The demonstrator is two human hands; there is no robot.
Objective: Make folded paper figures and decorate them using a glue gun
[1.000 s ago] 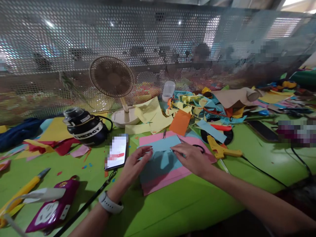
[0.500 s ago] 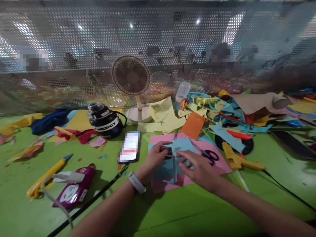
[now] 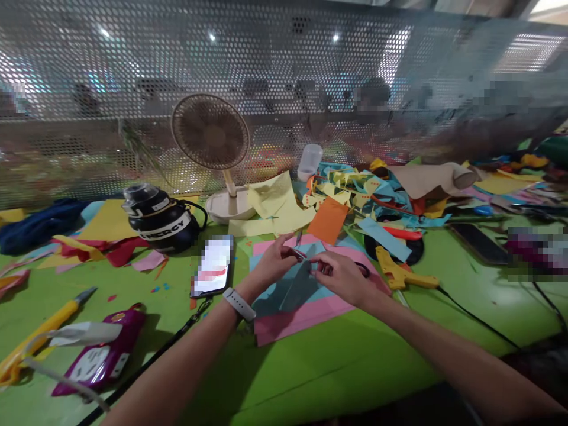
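Observation:
My left hand, a pale watch strap on its wrist, is closed with its fingertips pinching the top of a blue sheet piece. A small pale thing shows at those fingertips; its kind is unclear. Facing it, my right hand has its thumb and fingers closed on the right edge of the same piece. Below lie a blue sheet and a pink sheet. The scissors' black handle shows partly behind my right hand.
Left of my hands lie a phone, a purple case and a yellow-handled tool. A black bottle and a fan stand behind. To the right are a yellow glue gun, a dark phone and heaped scraps.
My right hand has come in from spread fingers to a pinch on the blue piece, which now tilts. The whole view has turned to the right.

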